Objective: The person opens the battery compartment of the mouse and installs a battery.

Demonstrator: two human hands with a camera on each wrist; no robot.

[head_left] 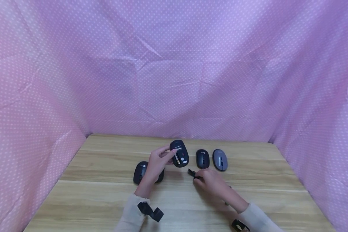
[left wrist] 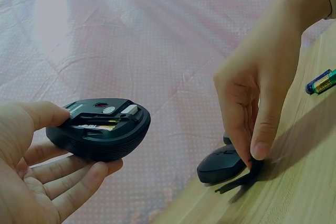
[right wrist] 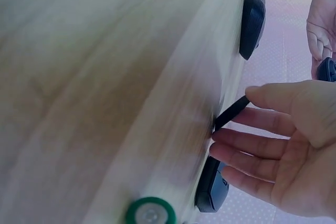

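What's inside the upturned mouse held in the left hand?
A battery shows in the open underside of the black mouse that the left hand holds. Whatever lies beneath the battery is covered.

No readable lettering anywhere.

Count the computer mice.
5: held mouse in the left hand; black mouse and grey mouse beyond the right hand; leftmost mouse and half-hidden mouse beside the left wrist.

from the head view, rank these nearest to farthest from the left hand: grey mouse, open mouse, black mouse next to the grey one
1. Open mouse: held in the left hand, underside showing.
2. Black mouse: to the right of the open mouse.
3. Grey mouse: farther right, beside the black mouse.
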